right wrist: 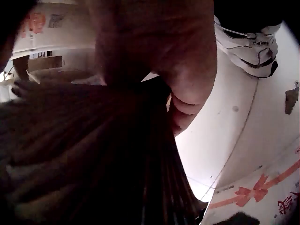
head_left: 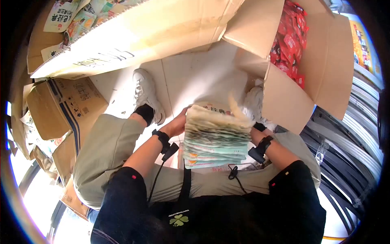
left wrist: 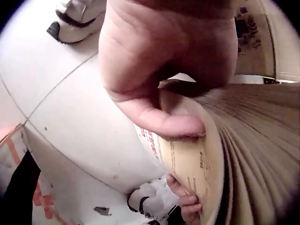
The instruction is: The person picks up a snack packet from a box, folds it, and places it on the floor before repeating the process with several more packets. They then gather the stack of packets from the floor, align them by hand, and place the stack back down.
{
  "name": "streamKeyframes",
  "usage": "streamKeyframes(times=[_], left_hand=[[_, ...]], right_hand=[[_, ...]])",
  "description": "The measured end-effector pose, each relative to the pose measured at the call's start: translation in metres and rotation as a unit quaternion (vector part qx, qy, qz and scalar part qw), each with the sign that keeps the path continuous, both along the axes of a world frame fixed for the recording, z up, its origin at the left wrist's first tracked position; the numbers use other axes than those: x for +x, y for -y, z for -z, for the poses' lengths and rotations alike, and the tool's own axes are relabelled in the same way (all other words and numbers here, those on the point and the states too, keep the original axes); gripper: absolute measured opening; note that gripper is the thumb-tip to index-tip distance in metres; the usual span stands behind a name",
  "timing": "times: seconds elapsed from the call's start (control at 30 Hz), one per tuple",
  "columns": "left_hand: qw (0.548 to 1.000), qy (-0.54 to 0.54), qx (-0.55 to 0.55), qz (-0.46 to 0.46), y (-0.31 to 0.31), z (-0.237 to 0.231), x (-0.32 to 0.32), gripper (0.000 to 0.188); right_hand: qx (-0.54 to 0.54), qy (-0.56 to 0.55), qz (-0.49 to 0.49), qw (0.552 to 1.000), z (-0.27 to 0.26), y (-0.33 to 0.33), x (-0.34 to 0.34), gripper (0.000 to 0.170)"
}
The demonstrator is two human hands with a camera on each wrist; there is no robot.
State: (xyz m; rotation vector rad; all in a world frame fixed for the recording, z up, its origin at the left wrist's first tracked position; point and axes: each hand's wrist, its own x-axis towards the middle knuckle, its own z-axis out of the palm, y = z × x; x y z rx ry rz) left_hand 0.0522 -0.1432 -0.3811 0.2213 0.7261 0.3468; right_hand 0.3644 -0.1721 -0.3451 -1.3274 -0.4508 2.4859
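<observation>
A thick stack of printed packaging pouches [head_left: 217, 138], cream at the far end and pale green nearer the body, is held between both hands above the lap. My left hand [head_left: 177, 123] grips its left edge. In the left wrist view the left thumb [left wrist: 164, 123] presses on the outer cream pouch [left wrist: 190, 159]. My right hand [right wrist: 164, 56] holds the opposite side, with the stack dark in the right wrist view and most of that hand hidden in the head view. Its fingertips [left wrist: 188, 204] show at the stack's lower edge in the left wrist view. One pouch corner sticks up, blurred.
A large carton [head_left: 134, 44] with printed pouches stands ahead on the left. An open carton [head_left: 329, 61] with red packets [head_left: 289, 42] is at the right. A smaller brown box [head_left: 69, 105] lies at the left. Dark and white strips [head_left: 345, 138] lie at the right.
</observation>
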Motion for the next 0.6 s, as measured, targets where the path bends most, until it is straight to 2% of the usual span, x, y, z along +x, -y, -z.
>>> streamKeyframes(times=[0.03,0.07,0.13,0.2,0.23,0.27,0.33,0.4,0.47,0.53,0.57,0.6], left_hand=[[0.994,-0.099,-0.052,0.012,-0.012,-0.042,-0.001,0.08],[0.991,-0.089,-0.097,0.004,-0.017,-0.048,0.0,0.082],[0.986,-0.022,-0.161,-0.049,-0.011,-0.02,0.002,0.077],[0.99,0.053,-0.12,-0.059,-0.015,-0.023,0.007,0.065],[0.998,-0.001,0.003,-0.056,-0.015,-0.034,0.014,0.059],[0.995,-0.093,0.008,-0.031,-0.025,-0.067,0.02,0.061],[0.995,-0.08,-0.062,0.01,-0.03,-0.074,0.016,0.063],[0.997,-0.051,-0.051,0.019,-0.024,-0.053,0.01,0.064],[0.999,-0.022,-0.043,0.026,-0.023,-0.053,0.011,0.064],[0.991,-0.13,0.006,0.037,-0.027,-0.076,0.012,0.065],[0.992,-0.119,-0.04,0.013,-0.018,-0.055,0.011,0.068],[0.992,-0.119,-0.041,0.015,-0.016,-0.05,0.01,0.068]], right_hand=[[0.0,0.0,0.001,1.0,0.005,0.001,-0.003,0.056],[-0.001,-0.001,0.001,1.0,0.006,0.003,-0.004,0.057],[-0.016,0.0,0.004,1.0,0.01,0.006,0.003,0.058],[-0.011,0.011,-0.007,1.0,0.007,0.004,0.012,0.059],[-0.001,0.016,-0.013,1.0,0.006,0.002,0.012,0.059],[0.006,0.02,-0.018,1.0,0.005,-0.002,0.011,0.059],[0.019,0.023,-0.026,0.999,0.002,-0.006,0.008,0.06],[0.036,0.023,-0.025,0.999,0.009,-0.008,-0.001,0.061],[0.049,0.023,-0.023,0.998,0.015,-0.007,-0.01,0.062],[0.053,0.028,-0.018,0.998,0.017,-0.003,-0.012,0.063],[0.054,0.033,-0.019,0.998,0.016,0.001,-0.012,0.064],[0.056,0.037,-0.021,0.998,0.017,0.002,-0.008,0.064]])
